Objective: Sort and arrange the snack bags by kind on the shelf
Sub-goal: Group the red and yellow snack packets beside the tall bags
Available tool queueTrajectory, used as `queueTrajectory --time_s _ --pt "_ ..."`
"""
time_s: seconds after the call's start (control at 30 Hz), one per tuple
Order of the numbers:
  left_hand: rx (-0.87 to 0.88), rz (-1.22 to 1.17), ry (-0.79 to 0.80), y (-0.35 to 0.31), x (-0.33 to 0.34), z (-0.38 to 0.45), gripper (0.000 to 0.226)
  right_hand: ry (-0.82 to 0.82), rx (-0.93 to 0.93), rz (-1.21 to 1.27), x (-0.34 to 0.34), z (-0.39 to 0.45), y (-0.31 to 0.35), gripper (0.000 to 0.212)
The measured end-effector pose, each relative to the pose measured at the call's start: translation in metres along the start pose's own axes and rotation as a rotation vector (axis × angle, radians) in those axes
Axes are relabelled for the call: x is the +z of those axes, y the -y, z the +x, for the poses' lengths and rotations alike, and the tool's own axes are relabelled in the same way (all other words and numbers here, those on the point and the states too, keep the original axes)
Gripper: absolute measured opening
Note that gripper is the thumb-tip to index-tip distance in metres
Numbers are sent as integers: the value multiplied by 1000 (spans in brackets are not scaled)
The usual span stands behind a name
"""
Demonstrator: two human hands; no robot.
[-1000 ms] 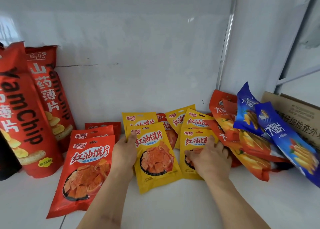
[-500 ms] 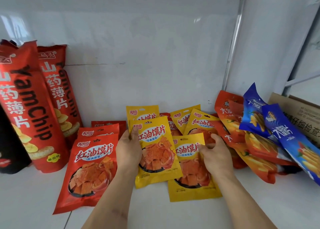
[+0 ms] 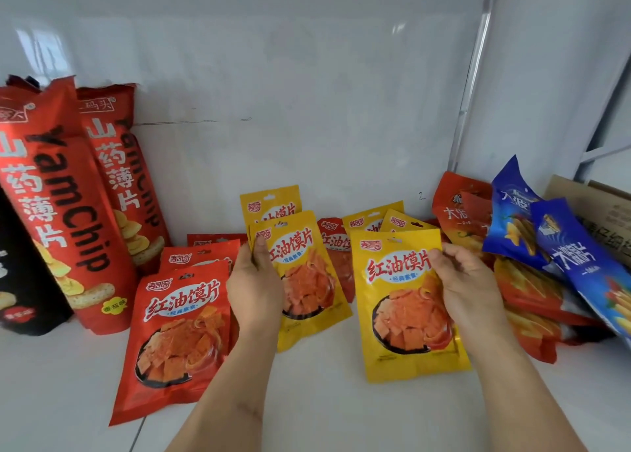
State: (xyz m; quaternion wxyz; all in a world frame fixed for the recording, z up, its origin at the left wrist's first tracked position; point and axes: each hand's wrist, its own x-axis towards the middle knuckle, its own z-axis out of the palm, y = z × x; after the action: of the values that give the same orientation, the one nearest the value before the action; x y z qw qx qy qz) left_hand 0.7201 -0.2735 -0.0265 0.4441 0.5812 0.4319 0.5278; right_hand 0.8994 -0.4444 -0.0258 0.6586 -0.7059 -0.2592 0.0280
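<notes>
My right hand [image 3: 467,291] pinches the front yellow bag [image 3: 406,308] at its right edge, thumb on the face, other fingers hidden behind; its bottom edge rests on the white shelf [image 3: 307,400]. Bare shelf in front of that bag and between my forearms. Left of it, my left hand [image 3: 256,287] grips the left edge of a second yellow bag [image 3: 307,274], thumb on front. Further left, a red bag [image 3: 181,328] lies flat, more red ones stacked behind. Behind the front yellow bag, more yellow tops, mostly covered. To its right, orange and blue bags [image 3: 563,246] piled, cut off by frame. Far left, tall red YamChip bags [image 3: 61,206] upright against the back wall
</notes>
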Motion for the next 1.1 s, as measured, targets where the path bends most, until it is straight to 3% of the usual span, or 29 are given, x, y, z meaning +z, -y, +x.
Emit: queueTrajectory --time_s 0.07,0.17,0.27,0.47,0.6,0.73,0.9,1.1 --pt "-15 -40 81 -2 5 -5 45 84 -30 -47 13 -6 0 5" --pt "-84 -110 225 -2 14 -14 40 190 -67 -184 39 -14 -4 15" --pt "-183 -223 324 -5 17 -22 39 192 -95 -255 54 -19 -2 7" --pt "-228 -309 392 -9 14 -26 46 156 -96 -264 63 -22 0 10" --pt "-223 -242 459 -10 13 -25 30 137 -74 -275 66 -18 -3 12" --pt "-241 -177 426 -4 11 -19 18 -4 -14 -359 55 -10 -13 28" --pt "-331 -209 402 1 6 -5 15 -23 155 -774 49 -7 -18 66" --pt "-394 -264 376 5 1 2 15 52 158 -831 52 -2 -24 61"
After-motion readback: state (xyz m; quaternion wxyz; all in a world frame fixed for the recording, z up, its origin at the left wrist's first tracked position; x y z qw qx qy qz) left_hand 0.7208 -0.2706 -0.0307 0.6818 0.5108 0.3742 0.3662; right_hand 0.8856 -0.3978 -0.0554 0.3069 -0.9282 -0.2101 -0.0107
